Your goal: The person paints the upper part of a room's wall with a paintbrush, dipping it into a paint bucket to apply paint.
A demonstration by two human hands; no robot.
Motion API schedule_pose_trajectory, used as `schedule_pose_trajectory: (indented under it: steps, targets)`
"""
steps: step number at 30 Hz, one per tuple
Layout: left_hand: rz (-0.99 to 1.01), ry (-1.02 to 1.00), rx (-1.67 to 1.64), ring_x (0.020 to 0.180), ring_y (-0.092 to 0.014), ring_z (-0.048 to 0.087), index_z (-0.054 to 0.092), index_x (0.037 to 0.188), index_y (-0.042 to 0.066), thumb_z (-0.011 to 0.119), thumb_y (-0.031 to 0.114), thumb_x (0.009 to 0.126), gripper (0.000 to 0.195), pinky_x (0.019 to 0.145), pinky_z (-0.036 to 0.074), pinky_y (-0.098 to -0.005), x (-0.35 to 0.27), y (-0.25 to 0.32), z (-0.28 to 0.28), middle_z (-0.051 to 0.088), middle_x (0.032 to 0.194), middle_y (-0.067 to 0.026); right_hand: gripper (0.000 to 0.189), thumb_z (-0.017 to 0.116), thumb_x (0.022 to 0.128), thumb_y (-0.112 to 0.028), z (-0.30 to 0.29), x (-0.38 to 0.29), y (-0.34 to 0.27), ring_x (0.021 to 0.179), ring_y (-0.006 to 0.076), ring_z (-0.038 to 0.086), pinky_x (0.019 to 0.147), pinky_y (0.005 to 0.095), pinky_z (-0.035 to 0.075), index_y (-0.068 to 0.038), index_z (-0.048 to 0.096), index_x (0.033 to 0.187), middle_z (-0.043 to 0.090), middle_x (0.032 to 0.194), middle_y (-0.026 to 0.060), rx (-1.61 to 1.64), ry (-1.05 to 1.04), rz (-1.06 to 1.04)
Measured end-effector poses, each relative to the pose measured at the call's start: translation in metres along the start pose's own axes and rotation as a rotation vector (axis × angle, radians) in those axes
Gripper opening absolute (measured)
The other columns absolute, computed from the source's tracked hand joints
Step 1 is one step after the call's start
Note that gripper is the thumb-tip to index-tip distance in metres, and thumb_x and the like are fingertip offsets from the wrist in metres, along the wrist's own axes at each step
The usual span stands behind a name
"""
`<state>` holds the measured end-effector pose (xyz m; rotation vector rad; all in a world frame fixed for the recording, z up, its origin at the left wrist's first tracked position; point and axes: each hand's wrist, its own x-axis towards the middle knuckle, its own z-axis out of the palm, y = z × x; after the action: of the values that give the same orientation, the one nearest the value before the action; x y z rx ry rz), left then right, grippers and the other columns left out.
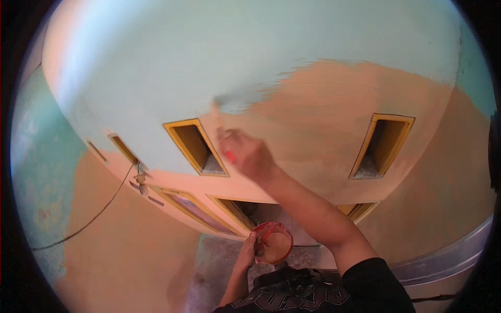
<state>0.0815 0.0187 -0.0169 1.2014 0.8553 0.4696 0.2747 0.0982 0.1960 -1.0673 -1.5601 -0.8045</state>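
My right hand point(247, 154) is raised at the wall, closed around a paintbrush point(214, 111) blurred by motion. A small red part point(230, 156) shows at the fingers; what it belongs to is unclear. The brush head is at the pale blue wall point(188, 58), beside the streaky edge of a peach-painted area point(321, 94). Low before my body, my left hand point(247, 250) grips the side of a red bucket point(291, 239). Peach paint point(278, 246) lies inside it, and the rim is smeared.
Yellow-framed openings pierce the wall, one left of the brush point(200, 129) and one at right point(408, 131). A yellow-framed doorway point(231, 211) stands below. At left a dark cable point(105, 215) hangs from a fitting point(140, 178). The floor point(215, 258) is stained; a grey band point(442, 258) curves at lower right.
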Motion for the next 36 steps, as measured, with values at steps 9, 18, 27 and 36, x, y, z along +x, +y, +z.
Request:
schedule_pose_trajectory:
  steps: [9,18,27,36]
  targets:
    - [0.081,0.02,-0.022,0.052,-0.009,0.043,0.058,0.098,0.006,0.032,0.043,0.097,0.045,0.048,0.034,-0.0228,-0.014,0.005,-0.027,0.052,0.067,-0.0024,0.018,0.058,0.08,-0.004,-0.094,-0.073,0.014,0.073,0.0292,0.059,0.065,0.0363,0.05,-0.001,0.06,0.098,0.062,0.085,0.0144,-0.133,0.382,0.449]
    - [0.067,0.15,-0.024,0.056,-0.009,0.045,0.059,0.096,0.005,0.032,0.044,0.097,0.048,0.05,0.036,-0.0229,-0.029,0.005,-0.028,0.056,0.073,-0.0037,0.015,0.068,0.074,-0.004,-0.025,-0.014,-0.025,0.064,0.0236,0.06,0.053,0.0331,0.05,-0.003,0.061,0.087,0.062,0.076,0.0098,0.032,0.106,0.134]
    - [0.093,0.105,-0.036,0.058,-0.011,0.043,0.051,0.089,0.006,0.03,0.047,0.097,0.046,0.053,0.035,-0.0248,-0.027,0.005,-0.004,0.056,0.076,-0.0049,0.011,0.062,0.076,-0.019,0.02,0.044,0.015,0.058,0.0185,0.061,0.047,0.0316,0.049,-0.01,0.056,0.078,0.057,0.064,0.0038,-0.044,-0.386,-0.471]
    - [0.031,-0.005,0.01,0.053,-0.008,0.037,0.059,0.09,0.006,0.032,0.048,0.096,0.051,0.049,0.031,-0.023,-0.022,-0.005,-0.014,0.042,0.06,0.0006,0.013,0.053,0.08,-0.017,-0.072,0.061,0.002,0.056,0.0241,0.063,0.046,0.0386,0.049,-0.009,0.054,0.069,0.061,0.064,0.0089,-0.292,-0.92,-0.512]
